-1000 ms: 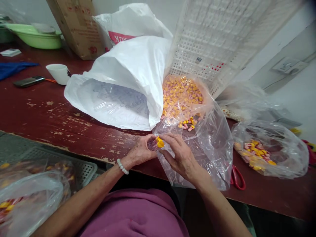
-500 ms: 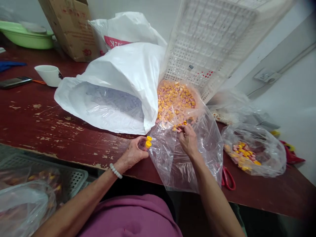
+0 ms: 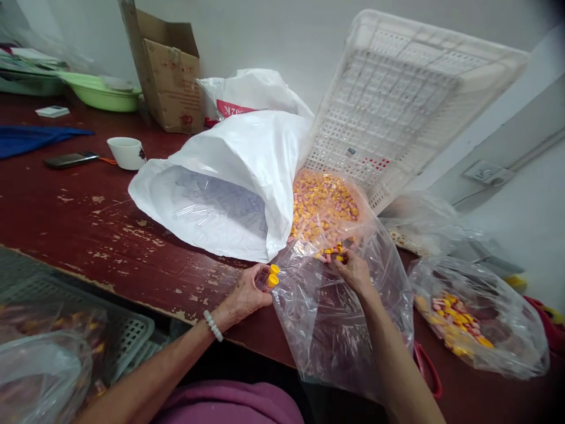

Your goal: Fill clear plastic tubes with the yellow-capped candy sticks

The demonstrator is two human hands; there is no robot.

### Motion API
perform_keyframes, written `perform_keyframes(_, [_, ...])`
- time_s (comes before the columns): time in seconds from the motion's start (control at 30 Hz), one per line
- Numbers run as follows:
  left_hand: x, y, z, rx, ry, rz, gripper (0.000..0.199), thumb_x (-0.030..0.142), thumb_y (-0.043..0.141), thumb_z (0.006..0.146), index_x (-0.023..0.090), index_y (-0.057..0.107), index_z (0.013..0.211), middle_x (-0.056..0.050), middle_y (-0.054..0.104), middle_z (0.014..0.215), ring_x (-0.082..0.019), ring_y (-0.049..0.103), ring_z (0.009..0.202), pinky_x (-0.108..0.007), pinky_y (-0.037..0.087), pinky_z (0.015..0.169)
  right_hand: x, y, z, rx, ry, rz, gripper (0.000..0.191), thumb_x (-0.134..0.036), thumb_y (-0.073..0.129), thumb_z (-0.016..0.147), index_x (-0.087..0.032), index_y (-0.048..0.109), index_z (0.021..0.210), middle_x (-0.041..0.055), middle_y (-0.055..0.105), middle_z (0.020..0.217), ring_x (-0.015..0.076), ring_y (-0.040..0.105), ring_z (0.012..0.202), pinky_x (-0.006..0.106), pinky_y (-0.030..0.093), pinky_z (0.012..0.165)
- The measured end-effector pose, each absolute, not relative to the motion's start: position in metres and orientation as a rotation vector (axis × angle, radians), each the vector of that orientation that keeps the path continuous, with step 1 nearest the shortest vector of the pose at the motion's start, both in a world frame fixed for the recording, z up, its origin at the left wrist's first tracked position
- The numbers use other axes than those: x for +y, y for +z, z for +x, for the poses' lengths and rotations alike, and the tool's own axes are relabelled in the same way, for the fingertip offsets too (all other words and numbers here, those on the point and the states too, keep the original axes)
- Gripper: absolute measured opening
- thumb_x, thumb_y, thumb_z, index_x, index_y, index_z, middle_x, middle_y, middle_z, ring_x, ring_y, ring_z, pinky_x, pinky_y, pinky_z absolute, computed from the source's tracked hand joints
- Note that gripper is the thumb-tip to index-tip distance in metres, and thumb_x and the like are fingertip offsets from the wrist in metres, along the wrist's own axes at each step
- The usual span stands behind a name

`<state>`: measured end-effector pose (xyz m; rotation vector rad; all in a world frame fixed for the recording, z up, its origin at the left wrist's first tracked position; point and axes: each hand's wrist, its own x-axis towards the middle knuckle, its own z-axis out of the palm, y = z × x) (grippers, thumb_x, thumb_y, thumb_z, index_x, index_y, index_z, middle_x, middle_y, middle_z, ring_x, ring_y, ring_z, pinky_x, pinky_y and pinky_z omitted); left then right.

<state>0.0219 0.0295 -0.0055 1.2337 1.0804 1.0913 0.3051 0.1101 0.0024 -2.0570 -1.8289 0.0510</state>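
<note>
Two clear tubes with yellow caps point(image 3: 273, 275) are gripped side by side in my left hand point(image 3: 245, 294), caps pointing right. My right hand point(image 3: 356, 274) is at the mouth of a clear plastic bag point(image 3: 344, 330), its fingers pinched at a small yellow cap with a pink part point(image 3: 339, 258). Several loose pieces of the same kind lie beside those fingertips. Behind them the bag is heaped with yellow-and-pink caps point(image 3: 324, 203). Left of the heap, a white sack point(image 3: 247, 138) lies open toward me, with many clear empty tubes point(image 3: 220, 200) inside.
A white plastic crate point(image 3: 397, 88) leans against the wall behind the bag. At right lie another bag of yellow-and-pink pieces point(image 3: 459, 321) and red-handled scissors point(image 3: 428, 368). Farther left are a white cup point(image 3: 127, 153), a phone point(image 3: 70, 159), a cardboard box point(image 3: 174, 88) and a green basin point(image 3: 101, 94).
The view has tilted up, so everything sits lower in the picture. My right fingers have shifted slightly among the loose caps; my left hand still holds the two tubes.
</note>
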Motion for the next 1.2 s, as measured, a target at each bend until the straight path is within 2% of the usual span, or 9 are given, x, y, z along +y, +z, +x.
perform_keyframes(0.1, [0.031, -0.010, 0.023, 1.080, 1.097, 1.277, 0.042, 0.002, 0.058, 0.049, 0.011, 0.060, 0.091, -0.003, 0.064, 0.083, -0.014, 0.057, 0.075, -0.023, 0.045, 0.068, 0.077, 0.015, 0.268, -1.567, 0.461, -1.668, 0.031, -0.044, 0.056, 0.080, -0.017, 0.054, 0.096, 0.0067, 0.067, 0.085, 0.0168, 0.064, 0.073, 0.027, 0.048, 0.063])
perform_keyframes(0.23, [0.026, -0.006, 0.026, 1.014, 1.085, 1.355, 0.043, 0.003, 0.058, 0.052, 0.012, 0.059, 0.094, -0.004, 0.063, 0.089, -0.015, 0.057, 0.079, -0.023, 0.045, 0.069, 0.033, 0.030, 0.206, -1.385, 0.819, -1.230, 0.030, -0.042, 0.067, 0.073, -0.020, 0.054, 0.088, 0.0011, 0.062, 0.080, 0.0142, 0.060, 0.070, 0.028, 0.049, 0.066])
perform_keyframes(0.53, [0.010, 0.007, 0.023, 0.930, 1.049, 1.560, 0.034, 0.004, 0.057, 0.056, 0.012, 0.058, 0.090, 0.000, 0.058, 0.077, -0.011, 0.050, 0.067, -0.021, 0.039, 0.060, 0.013, 0.034, 0.166, -1.701, 0.434, -1.199, 0.016, -0.032, 0.064, 0.079, -0.022, 0.059, 0.089, -0.0002, 0.062, 0.081, 0.0131, 0.055, 0.069, 0.028, 0.046, 0.067])
perform_keyframes(0.7, [0.010, 0.007, 0.023, 0.942, 1.058, 1.544, 0.032, 0.005, 0.059, 0.055, 0.013, 0.056, 0.085, 0.003, 0.050, 0.071, -0.008, 0.041, 0.061, -0.019, 0.033, 0.054, 0.009, 0.047, 0.175, -1.889, 0.407, -1.097, 0.012, -0.030, 0.055, 0.086, -0.023, 0.063, 0.092, 0.0052, 0.058, 0.113, 0.0201, 0.053, 0.108, 0.040, 0.040, 0.097])
perform_keyframes(0.83, [0.012, 0.003, 0.023, 0.923, 1.041, 1.463, 0.033, 0.007, 0.060, 0.055, 0.013, 0.057, 0.087, 0.003, 0.054, 0.072, -0.008, 0.044, 0.063, -0.019, 0.036, 0.056, 0.007, 0.049, 0.178, -1.796, 0.399, -1.123, 0.025, -0.030, 0.040, 0.093, -0.025, 0.063, 0.098, 0.0050, 0.051, 0.125, 0.0212, 0.045, 0.120, 0.046, 0.034, 0.103])
perform_keyframes(0.93, [0.013, 0.002, 0.023, 0.913, 1.040, 1.380, 0.035, 0.006, 0.061, 0.051, 0.012, 0.057, 0.086, 0.002, 0.056, 0.074, -0.009, 0.047, 0.064, -0.020, 0.037, 0.056, 0.005, 0.041, 0.176, -2.046, 0.439, -1.089, 0.028, -0.034, 0.039, 0.092, -0.027, 0.063, 0.106, 0.0046, 0.043, 0.134, 0.0236, 0.039, 0.125, 0.049, 0.031, 0.105])
perform_keyframes(1.03, [0.012, 0.003, 0.022, 0.913, 0.993, 1.237, 0.035, 0.004, 0.057, 0.048, 0.013, 0.057, 0.081, 0.004, 0.052, 0.065, -0.007, 0.042, 0.055, -0.019, 0.032, 0.048, 0.005, 0.033, 0.177, -2.199, 0.529, -1.074, 0.032, -0.039, 0.038, 0.093, -0.029, 0.060, 0.113, 0.0030, 0.032, 0.143, 0.0241, 0.035, 0.128, 0.049, 0.031, 0.106])
perform_keyframes(1.1, [0.012, 0.004, 0.020, 0.882, 0.911, 1.101, 0.035, 0.005, 0.055, 0.048, 0.014, 0.057, 0.082, 0.006, 0.050, 0.059, -0.006, 0.039, 0.047, -0.019, 0.028, 0.043, 0.005, 0.033, 0.180, -2.168, 0.566, -1.074, 0.038, -0.044, 0.039, 0.092, -0.029, 0.051, 0.125, 0.0028, 0.020, 0.149, 0.0245, 0.030, 0.132, 0.048, 0.031, 0.107])
perform_keyframes(1.2, [0.013, 0.006, 0.016, 0.763, 0.866, 0.908, 0.028, 0.004, 0.055, 0.048, 0.014, 0.057, 0.074, 0.004, 0.054, 0.061, -0.007, 0.044, 0.048, -0.019, 0.032, 0.044, 0.006, 0.032, 0.182, -2.179, 0.501, -1.066, 0.078, -0.052, 0.058, 0.079, -0.025, 0.023, 0.143, 0.0090, 0.014, 0.151, 0.0283, 0.020, 0.137, 0.050, 0.026, 0.109])
